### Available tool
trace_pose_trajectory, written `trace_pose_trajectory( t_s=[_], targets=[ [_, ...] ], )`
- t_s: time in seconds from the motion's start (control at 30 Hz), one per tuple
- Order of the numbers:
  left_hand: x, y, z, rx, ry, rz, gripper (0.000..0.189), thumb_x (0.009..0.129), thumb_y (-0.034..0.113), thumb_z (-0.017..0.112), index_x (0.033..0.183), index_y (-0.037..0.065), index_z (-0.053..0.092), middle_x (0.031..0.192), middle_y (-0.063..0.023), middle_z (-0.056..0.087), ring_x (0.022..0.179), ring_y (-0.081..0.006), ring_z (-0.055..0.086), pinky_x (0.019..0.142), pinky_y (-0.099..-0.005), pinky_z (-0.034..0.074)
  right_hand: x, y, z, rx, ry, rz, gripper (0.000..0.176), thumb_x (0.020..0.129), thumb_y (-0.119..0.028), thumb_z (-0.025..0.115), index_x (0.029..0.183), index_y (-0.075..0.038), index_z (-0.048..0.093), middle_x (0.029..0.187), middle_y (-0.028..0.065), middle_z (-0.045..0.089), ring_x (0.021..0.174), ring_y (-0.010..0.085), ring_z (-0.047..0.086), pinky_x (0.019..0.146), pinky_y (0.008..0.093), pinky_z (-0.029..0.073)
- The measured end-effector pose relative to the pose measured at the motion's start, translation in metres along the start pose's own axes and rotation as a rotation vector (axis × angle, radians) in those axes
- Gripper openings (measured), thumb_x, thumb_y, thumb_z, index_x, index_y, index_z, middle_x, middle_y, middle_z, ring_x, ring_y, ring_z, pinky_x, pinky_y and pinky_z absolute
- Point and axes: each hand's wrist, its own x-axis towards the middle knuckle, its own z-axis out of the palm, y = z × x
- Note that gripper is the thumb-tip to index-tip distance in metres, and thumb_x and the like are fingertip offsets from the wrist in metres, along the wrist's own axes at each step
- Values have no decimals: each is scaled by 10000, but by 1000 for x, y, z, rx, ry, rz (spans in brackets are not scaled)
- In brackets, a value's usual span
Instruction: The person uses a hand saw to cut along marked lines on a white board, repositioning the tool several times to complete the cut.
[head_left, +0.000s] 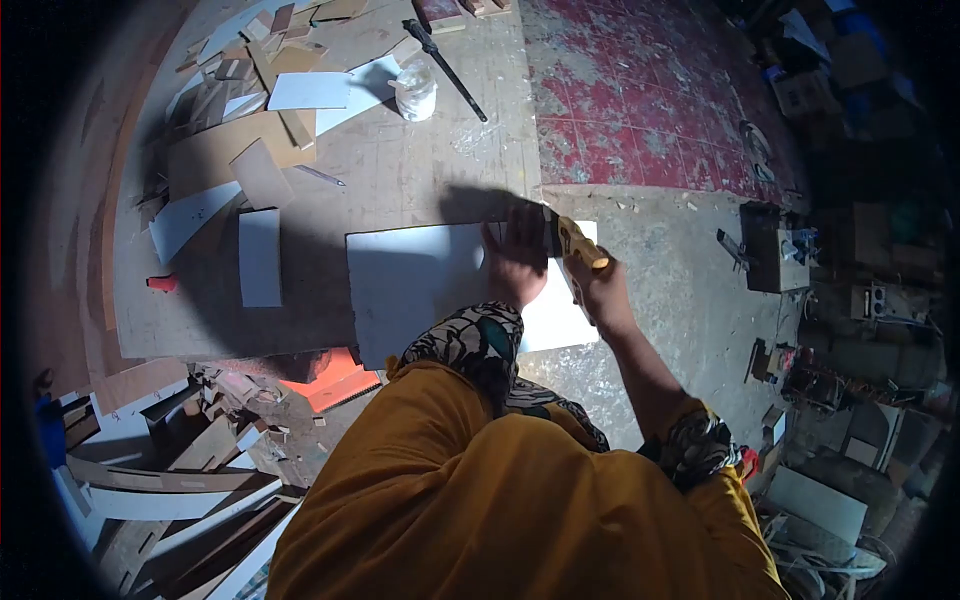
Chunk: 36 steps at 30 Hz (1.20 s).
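Note:
A white rectangular board (420,285) lies on the workbench, its right end reaching past the bench edge. My left hand (518,262) rests on the board near that end, palm down with its fingers stretched toward the far edge, partly in shadow. Close beside it, my right hand (602,292) is wrapped around the yellow handle of a handsaw (580,243). The saw is at the board's right part, and most of its blade is hidden by the handle, hand and shadow.
Wood and board offcuts (250,140) are heaped at the workbench's (320,215) far left. A white jar (415,95) stands near a long black tool (447,70). A small white panel (260,258) lies left of the board. Scrap strips (190,475) and an orange item (335,380) lie below the bench.

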Motion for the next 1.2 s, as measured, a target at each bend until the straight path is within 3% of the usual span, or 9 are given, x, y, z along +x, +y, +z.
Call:
trace_pose_trajectory(
  t_s=[0.17, 0.33, 0.47, 0.63, 0.77, 1.0, 1.07, 1.1, 1.2],
  targets=[
    [-3, -2, 11, -3, 15, -2, 551, 865, 260, 464, 1374, 57, 403, 1465, -135, 340, 1374, -336, 276, 1007, -723, 159, -62, -33, -22, 106, 28, -3, 215, 885, -160, 628, 1003, 8, 562, 679, -10, 548, 516, 58, 491, 453, 223, 393],
    [0, 2, 0, 36, -31, -1, 535, 846, 245, 505, 1336, 50, 413, 1428, -137, 363, 1375, -347, 269, 974, -729, 218, -112, -50, -40, 33, 20, 121, 220, 902, -153, 609, 1055, -4, 556, 677, -28, 535, 525, 38, 464, 445, 204, 365],
    [1, -1, 9, 38, -7, -26, 512, 867, 254, 469, 1341, 66, 429, 1451, -117, 344, 1384, -327, 254, 1005, -712, 189, -95, -67, -34, 178, -44, 109, 195, 910, -173, 604, 1004, -7, 564, 685, -31, 538, 510, 32, 444, 445, 201, 361],
    [1, 1, 8, 40, 40, -15, 553, 832, 282, 528, 1333, 72, 422, 1430, -127, 359, 1372, -337, 280, 994, -714, 208, -93, -67, -17, -131, -63, -35, 178, 870, -118, 648, 937, 23, 562, 707, -17, 541, 642, 74, 449, 586, 252, 395],
    [2, -1, 5, 53, -22, 1, 577, 831, 260, 517, 1359, 60, 398, 1438, -135, 353, 1370, -347, 283, 990, -715, 208, -97, -68, -43, -38, -32, 68, 177, 895, -142, 614, 988, 3, 572, 643, -20, 525, 493, 42, 459, 422, 210, 345],
    [4, -1, -5, 65, -78, 14, 554, 846, 268, 496, 1355, 62, 420, 1440, -140, 365, 1364, -343, 298, 984, -709, 224, -78, -83, -44, 25, -53, 161, 232, 898, -156, 616, 1034, 25, 565, 686, -13, 555, 544, 47, 486, 466, 206, 380],
    [3, 2, -3, 91, -81, 11, 522, 865, 278, 476, 1344, 72, 446, 1448, -141, 369, 1367, -327, 300, 977, -703, 233, -53, -81, -40, 243, -65, 67, 259, 896, -169, 623, 1054, 28, 564, 749, -4, 585, 609, 48, 511, 512, 202, 402],
    [5, 3, -6, 109, -93, 12, 505, 876, 285, 464, 1338, 80, 464, 1452, -132, 376, 1369, -315, 301, 979, -696, 220, -26, -40, -36, 286, -67, 11, 258, 898, -182, 623, 1048, 22, 570, 799, 0, 599, 662, 52, 525, 539, 208, 413],
    [0, 1, 16, 46, 17, -15, 514, 876, 287, 465, 1350, 86, 454, 1453, -113, 379, 1372, -307, 300, 986, -691, 194, 17, -27, -9, 107, -61, 95, 214, 894, -214, 622, 959, -11, 597, 721, -16, 566, 568, 58, 490, 486, 229, 386]
  ],
)
